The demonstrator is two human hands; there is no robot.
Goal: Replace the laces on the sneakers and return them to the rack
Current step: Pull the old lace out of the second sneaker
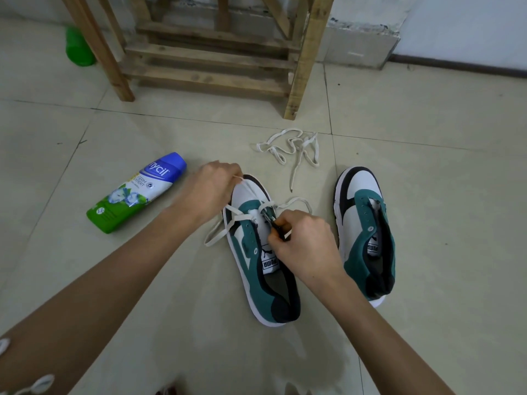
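A green-and-blue "nycil Germ Expert" plastic bottle lies on the tiled floor. The left hand pinches the white lace of the teal-and-white Puma sneaker; the right hand pinches the lace at an eyelet, fingertips hidden. The unlaced matching sneaker sits just beside.

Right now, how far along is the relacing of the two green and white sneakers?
Done: the right-hand green and white sneaker has bare eyelets, with a loose white lace on the tiled floor. In hand: the left hand and right hand work a white lace through the left-hand sneaker. Left: finishing both sneakers, then returning them to the wooden rack.
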